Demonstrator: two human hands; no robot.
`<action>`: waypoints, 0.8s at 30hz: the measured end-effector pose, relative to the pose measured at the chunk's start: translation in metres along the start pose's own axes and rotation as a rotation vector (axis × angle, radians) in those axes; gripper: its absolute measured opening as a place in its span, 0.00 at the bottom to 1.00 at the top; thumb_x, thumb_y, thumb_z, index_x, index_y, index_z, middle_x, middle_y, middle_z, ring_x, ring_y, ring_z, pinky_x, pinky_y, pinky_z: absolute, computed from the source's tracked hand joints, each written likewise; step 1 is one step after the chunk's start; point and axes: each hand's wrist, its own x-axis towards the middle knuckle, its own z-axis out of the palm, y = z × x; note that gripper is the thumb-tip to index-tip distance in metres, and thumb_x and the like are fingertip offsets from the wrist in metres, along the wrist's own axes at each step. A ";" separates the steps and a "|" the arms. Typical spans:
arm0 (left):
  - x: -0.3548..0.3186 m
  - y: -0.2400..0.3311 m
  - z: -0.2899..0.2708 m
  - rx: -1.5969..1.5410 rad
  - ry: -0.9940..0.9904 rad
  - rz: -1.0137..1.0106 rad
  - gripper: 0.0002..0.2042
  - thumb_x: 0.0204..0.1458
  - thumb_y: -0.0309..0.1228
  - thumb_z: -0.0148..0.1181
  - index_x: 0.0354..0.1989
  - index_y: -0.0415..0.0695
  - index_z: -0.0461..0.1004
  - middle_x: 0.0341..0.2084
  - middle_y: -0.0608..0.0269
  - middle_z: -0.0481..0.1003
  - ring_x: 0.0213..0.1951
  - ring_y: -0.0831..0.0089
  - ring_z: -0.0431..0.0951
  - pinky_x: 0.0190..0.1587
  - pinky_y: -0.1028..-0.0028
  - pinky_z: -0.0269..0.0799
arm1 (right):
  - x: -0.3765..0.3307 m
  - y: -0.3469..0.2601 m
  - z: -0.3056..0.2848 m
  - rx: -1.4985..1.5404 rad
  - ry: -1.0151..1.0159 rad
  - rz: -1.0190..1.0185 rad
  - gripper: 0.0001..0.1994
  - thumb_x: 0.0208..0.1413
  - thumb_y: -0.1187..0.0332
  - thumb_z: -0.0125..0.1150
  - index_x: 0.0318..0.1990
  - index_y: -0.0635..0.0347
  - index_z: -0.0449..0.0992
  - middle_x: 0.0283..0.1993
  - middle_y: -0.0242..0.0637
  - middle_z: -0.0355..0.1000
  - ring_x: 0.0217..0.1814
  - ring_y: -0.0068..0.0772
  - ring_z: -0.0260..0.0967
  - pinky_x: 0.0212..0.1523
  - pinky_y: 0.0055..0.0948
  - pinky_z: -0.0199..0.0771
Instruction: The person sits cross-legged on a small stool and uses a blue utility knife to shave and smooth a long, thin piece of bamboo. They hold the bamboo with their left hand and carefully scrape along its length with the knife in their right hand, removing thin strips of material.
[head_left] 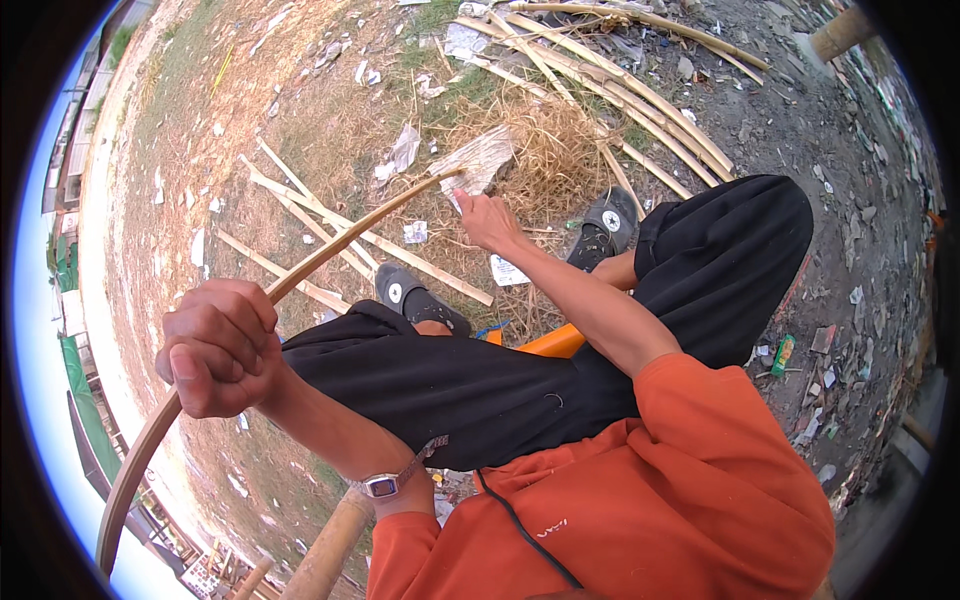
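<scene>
Strip-work tip, going by how this looks: the bamboo strip [345, 239] is up in the air over the ground [310, 110], slanting across above the left knee, one end near the right hand, the other running off past the lower left. Left hand [222, 345] is wrapped round it in a full fist, thumb folded over the fingers; right hand [490, 222] is well apart from the left, fingers just beside the far tip. Honestly can't tell if they're pinching it, or if there's a blade in there. I'd keep that left fist firm but not crushing, since a bent strip like this probably wants to spring or twist. Work the tip slowly, go with the grain, and mind your fingers, cos split edges can be nasty. If there is a blade, aim it away from the left wrist and knees. Also watch the tail end doesn't snag, and steer clear of the crossed strips [425, 263] lying by the left shoe [398, 290].
</scene>
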 end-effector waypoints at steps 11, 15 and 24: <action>-0.001 -0.001 -0.001 0.028 0.042 0.024 0.20 0.51 0.28 0.40 0.06 0.47 0.51 0.02 0.71 0.52 0.03 0.82 0.47 0.06 0.80 0.50 | -0.036 -0.046 -0.003 0.151 0.068 -0.228 0.30 0.63 0.52 0.32 0.22 0.71 0.69 0.15 0.57 0.63 0.18 0.55 0.61 0.26 0.48 0.61; 0.000 -0.002 -0.001 0.015 0.044 0.030 0.20 0.51 0.28 0.40 0.06 0.47 0.51 0.02 0.71 0.52 0.03 0.82 0.47 0.06 0.80 0.50 | -0.032 -0.048 0.000 0.162 0.124 -0.214 0.30 0.63 0.52 0.33 0.24 0.71 0.70 0.16 0.58 0.64 0.19 0.57 0.63 0.27 0.49 0.62; 0.000 0.000 0.006 0.091 0.083 -0.032 0.22 0.54 0.32 0.41 0.06 0.50 0.49 0.02 0.72 0.50 0.04 0.83 0.44 0.08 0.81 0.46 | -0.043 -0.056 -0.006 0.135 0.125 -0.236 0.28 0.63 0.53 0.35 0.23 0.70 0.71 0.15 0.55 0.64 0.19 0.54 0.66 0.25 0.47 0.63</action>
